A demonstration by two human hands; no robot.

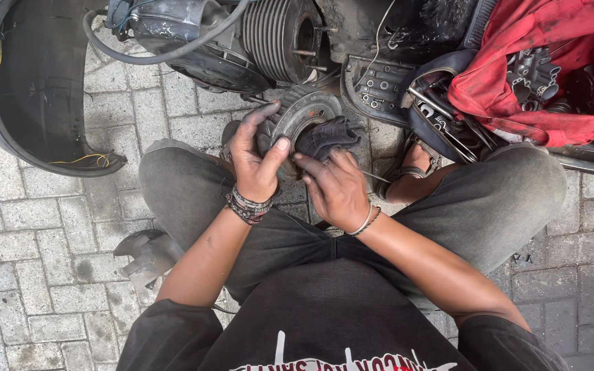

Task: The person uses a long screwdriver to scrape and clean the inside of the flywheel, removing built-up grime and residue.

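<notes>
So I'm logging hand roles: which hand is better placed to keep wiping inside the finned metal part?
Right. The right hand presses the dark rag into the finned metal part; the left hand grips its rim.

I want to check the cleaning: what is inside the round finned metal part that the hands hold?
A dark crumpled cloth fills the opening of the round finned metal part, pressed in by the right hand. The left hand grips the rim. The inner surface under the cloth is hidden.

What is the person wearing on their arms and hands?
Both arms are bare below short black sleeves. The left hand has no glove and is smudged with dark grease; its wrist wears a stack of dark beaded bracelets. The right hand is gloveless too, with thin bangles at the wrist.
</notes>
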